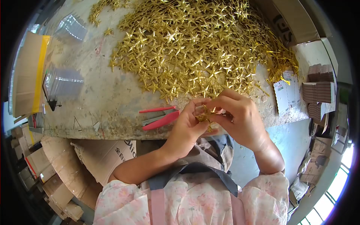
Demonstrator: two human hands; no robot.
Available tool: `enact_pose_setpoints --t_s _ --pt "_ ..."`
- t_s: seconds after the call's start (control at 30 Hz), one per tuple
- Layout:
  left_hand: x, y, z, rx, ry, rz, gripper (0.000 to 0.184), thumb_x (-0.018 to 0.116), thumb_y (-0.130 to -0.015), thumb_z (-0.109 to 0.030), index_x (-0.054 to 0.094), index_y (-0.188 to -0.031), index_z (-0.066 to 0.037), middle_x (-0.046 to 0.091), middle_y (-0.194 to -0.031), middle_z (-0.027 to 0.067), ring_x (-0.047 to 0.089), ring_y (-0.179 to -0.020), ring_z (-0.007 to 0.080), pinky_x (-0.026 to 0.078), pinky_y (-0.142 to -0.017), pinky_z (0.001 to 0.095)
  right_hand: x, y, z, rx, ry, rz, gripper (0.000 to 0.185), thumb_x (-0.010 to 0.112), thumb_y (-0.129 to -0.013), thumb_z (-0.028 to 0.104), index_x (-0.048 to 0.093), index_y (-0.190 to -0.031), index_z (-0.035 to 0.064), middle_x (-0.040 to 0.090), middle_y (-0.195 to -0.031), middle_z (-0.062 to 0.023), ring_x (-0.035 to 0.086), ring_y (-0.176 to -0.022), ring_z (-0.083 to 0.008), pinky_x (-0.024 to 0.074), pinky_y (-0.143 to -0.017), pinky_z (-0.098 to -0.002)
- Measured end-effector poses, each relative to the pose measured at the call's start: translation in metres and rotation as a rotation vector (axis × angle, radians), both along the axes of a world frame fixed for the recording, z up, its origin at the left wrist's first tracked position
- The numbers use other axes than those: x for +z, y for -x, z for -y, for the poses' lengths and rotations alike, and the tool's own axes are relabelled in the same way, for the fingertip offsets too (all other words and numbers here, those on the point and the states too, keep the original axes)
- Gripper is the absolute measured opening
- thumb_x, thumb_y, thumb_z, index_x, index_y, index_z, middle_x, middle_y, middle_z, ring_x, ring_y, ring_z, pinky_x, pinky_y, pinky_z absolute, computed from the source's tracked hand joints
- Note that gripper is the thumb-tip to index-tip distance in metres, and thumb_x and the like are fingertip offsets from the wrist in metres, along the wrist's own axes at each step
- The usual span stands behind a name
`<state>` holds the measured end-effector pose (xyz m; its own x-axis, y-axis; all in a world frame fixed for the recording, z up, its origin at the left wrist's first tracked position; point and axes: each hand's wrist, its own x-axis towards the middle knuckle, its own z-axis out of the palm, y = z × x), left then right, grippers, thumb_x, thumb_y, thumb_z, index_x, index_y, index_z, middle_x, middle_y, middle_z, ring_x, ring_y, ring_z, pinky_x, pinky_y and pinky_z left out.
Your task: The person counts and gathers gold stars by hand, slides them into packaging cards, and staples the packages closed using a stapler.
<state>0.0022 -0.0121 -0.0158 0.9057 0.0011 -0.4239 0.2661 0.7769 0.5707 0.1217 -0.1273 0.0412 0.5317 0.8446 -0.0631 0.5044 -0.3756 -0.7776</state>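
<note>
Close to my body, at the front edge of the table, my left hand (pixel 185 127) is closed around a glittery gold star (pixel 203 117). The fingers of my right hand (pixel 242 118) pinch at the same star from the other side, and partly cover it. Whether a ribbon or thread is also between the fingertips is too small to make out. Just left of my left hand lies a red-handled hand tool with grey metal (pixel 160 118). Beyond both hands spreads a large heap of gold stars (pixel 187 56).
Gold ribbons (pixel 281 62) and printed white cards (pixel 287 93) lie at the right, near stacks of brown card pieces (pixel 318 92). Clear plastic packs (pixel 64 81) and a carton with yellow tape (pixel 28 75) stand at the left. A cardboard box (pixel 287 20) sits at the back right.
</note>
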Motion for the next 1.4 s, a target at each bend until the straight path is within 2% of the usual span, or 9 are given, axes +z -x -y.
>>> enact_pose_setpoints --t_s 0.13,0.23,0.37,0.5,0.6,0.67,0.9,1.2,1.4 --pt "0.000 0.001 -0.003 -0.003 0.041 -0.008 0.048 0.054 -0.088 -0.002 0.034 -0.131 -0.009 0.051 -0.120 0.0059 0.055 -0.109 0.0173 0.052 -0.090 0.0387 0.001 0.003 0.001 -0.124 0.002 0.121 0.024 0.068 -0.071 0.000 0.066 -0.094 0.0068 0.055 -0.078 -0.0067 0.058 -0.062 -0.0186 0.0465 -0.052 -0.0289" --pt "-0.005 0.003 -0.001 0.013 0.032 0.021 0.047 0.054 -0.088 -0.003 0.034 -0.131 -0.009 0.051 -0.119 0.0054 0.055 -0.108 0.0170 0.052 -0.091 0.0390 -0.002 0.005 0.007 0.059 -0.020 0.295 0.027 0.071 -0.068 0.012 0.062 -0.093 0.0102 0.051 -0.077 -0.0065 0.059 -0.062 -0.0235 0.0485 -0.056 -0.0358" --pt "-0.001 0.001 0.001 0.017 0.046 0.000 0.046 0.047 -0.089 0.005 0.033 -0.131 -0.008 0.050 -0.117 0.0056 0.055 -0.107 0.0156 0.052 -0.090 0.0371 -0.007 0.006 0.004 0.178 0.006 0.369 0.030 0.073 -0.060 0.020 0.060 -0.086 0.0106 0.049 -0.078 -0.0054 0.056 -0.067 -0.0223 0.0482 -0.056 -0.0341" --pt "0.004 0.000 0.000 0.026 0.060 0.002 0.045 0.043 -0.089 0.009 0.033 -0.130 -0.007 0.050 -0.119 0.0065 0.055 -0.107 0.0154 0.052 -0.089 0.0363 -0.010 0.004 0.006 0.095 -0.067 0.218 0.028 0.071 -0.066 0.009 0.063 -0.093 0.0082 0.051 -0.078 -0.0062 0.055 -0.065 -0.0202 0.0466 -0.056 -0.0316" --pt "0.003 0.001 -0.003 0.009 -0.002 -0.002 0.045 0.051 -0.090 -0.006 0.034 -0.131 -0.008 0.051 -0.125 0.0106 0.055 -0.113 0.0227 0.051 -0.090 0.0416 -0.002 0.000 0.011 -0.082 -0.081 -0.035 0.030 0.066 -0.071 -0.002 0.064 -0.099 0.0060 0.053 -0.078 -0.0054 0.054 -0.065 -0.0149 0.0450 -0.056 -0.0277" --pt "0.007 0.000 -0.007 0.013 0.033 -0.035 0.043 0.049 -0.091 -0.009 0.034 -0.131 -0.008 0.049 -0.127 0.0132 0.055 -0.113 0.0265 0.052 -0.089 0.0419 0.002 -0.010 0.022 -0.166 0.020 -0.092 0.034 0.066 -0.073 -0.002 0.062 -0.106 0.0050 0.054 -0.082 -0.0060 0.056 -0.069 -0.0166 0.0458 -0.059 -0.0274" --pt "0.009 -0.002 -0.013 0.064 0.065 -0.032 0.042 0.043 -0.092 -0.022 0.034 -0.131 -0.008 0.048 -0.127 0.0173 0.054 -0.112 0.0333 0.051 -0.088 0.0441 -0.018 -0.007 0.034 -0.257 -0.247 -0.235 0.039 0.054 -0.075 -0.013 0.060 -0.111 0.0013 0.055 -0.093 -0.0073 0.058 -0.076 -0.0138 0.0480 -0.069 -0.0231" --pt "0.007 -0.001 -0.013 0.096 0.134 -0.013 0.036 0.037 -0.095 -0.017 0.035 -0.130 -0.007 0.051 -0.123 0.0159 0.056 -0.109 0.0266 0.051 -0.086 0.0411 0.003 0.005 0.021 -0.254 -0.224 -0.344 0.032 0.061 -0.075 -0.013 0.062 -0.104 0.0000 0.064 -0.085 -0.0059 0.064 -0.081 -0.0129 0.0530 -0.071 -0.0240" --pt "0.007 -0.001 -0.011 0.126 0.155 0.019 0.034 0.038 -0.096 -0.020 0.037 -0.128 -0.008 0.053 -0.118 0.0128 0.057 -0.105 0.0191 0.053 -0.084 0.0356 0.000 0.012 0.008 -0.013 -0.101 -0.106 0.023 0.070 -0.071 0.003 0.065 -0.094 0.0050 0.061 -0.078 -0.0107 0.062 -0.067 -0.0272 0.0491 -0.058 -0.0342"
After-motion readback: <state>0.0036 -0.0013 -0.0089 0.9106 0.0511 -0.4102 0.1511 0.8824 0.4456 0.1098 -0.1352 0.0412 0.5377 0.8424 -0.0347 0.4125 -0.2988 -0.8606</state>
